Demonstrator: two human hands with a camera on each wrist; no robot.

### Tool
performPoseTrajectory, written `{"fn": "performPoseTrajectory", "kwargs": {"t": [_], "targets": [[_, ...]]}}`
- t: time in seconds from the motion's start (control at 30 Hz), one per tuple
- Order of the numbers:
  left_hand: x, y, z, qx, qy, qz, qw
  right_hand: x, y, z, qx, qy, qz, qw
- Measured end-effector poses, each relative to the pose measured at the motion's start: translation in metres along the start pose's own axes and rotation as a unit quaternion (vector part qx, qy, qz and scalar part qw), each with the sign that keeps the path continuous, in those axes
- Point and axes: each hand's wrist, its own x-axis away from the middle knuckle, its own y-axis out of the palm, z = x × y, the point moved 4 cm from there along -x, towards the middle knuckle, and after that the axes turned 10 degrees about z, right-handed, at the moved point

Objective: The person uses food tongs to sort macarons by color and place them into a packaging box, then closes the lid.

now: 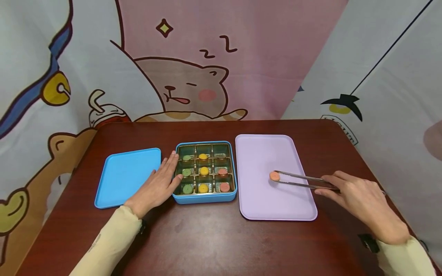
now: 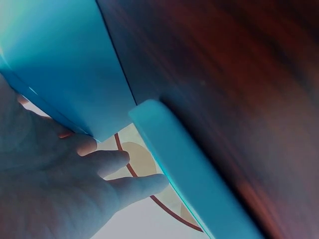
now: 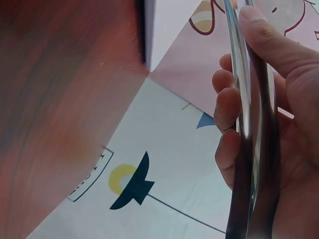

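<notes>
My right hand (image 1: 360, 201) grips metal tongs (image 1: 305, 181), whose tips pinch a round orange piece (image 1: 274, 176) over the lilac tray (image 1: 255, 207). Whether the piece touches the tray, I cannot tell. In the right wrist view, fingers and thumb wrap the tongs (image 3: 244, 149). My left hand (image 1: 157, 188) rests with extended fingers against the left side of a blue box (image 1: 207, 198). Its gold divided insert holds green pieces (image 1: 187, 189) in the left column, yellow pieces (image 1: 203, 171) in the middle, and two pink pieces (image 1: 225, 187) in the right column's middle and near compartments.
A flat blue lid (image 1: 126, 178) lies left of the box, partly behind my left hand. Box, lid and tray share a brown wooden table (image 1: 207, 237). A cartoon-printed cloth (image 1: 269, 57) hangs behind the table's far edge.
</notes>
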Motion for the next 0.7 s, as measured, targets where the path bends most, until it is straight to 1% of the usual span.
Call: {"fn": "performPoseTrajectory", "kwargs": {"t": [0.27, 0.43, 0.57, 0.7], "targets": [[-0.001, 0.0, -0.001, -0.002, 0.002, 0.0, 1.0, -0.015, 0.002, -0.01, -0.018, -0.012, 0.012, 1.0], [-0.001, 0.0, 0.0, 0.001, 0.001, -0.001, 1.0, -0.026, 0.006, -0.017, -0.027, -0.021, 0.028, 0.999], [-0.001, 0.0, 0.0, 0.001, 0.001, 0.0, 1.0, -0.033, 0.009, -0.024, -0.039, -0.022, 0.044, 0.998], [-0.001, 0.0, 0.0, 0.001, -0.001, -0.001, 1.0, -0.04, 0.014, -0.03, -0.048, -0.017, 0.05, 0.997]]}}
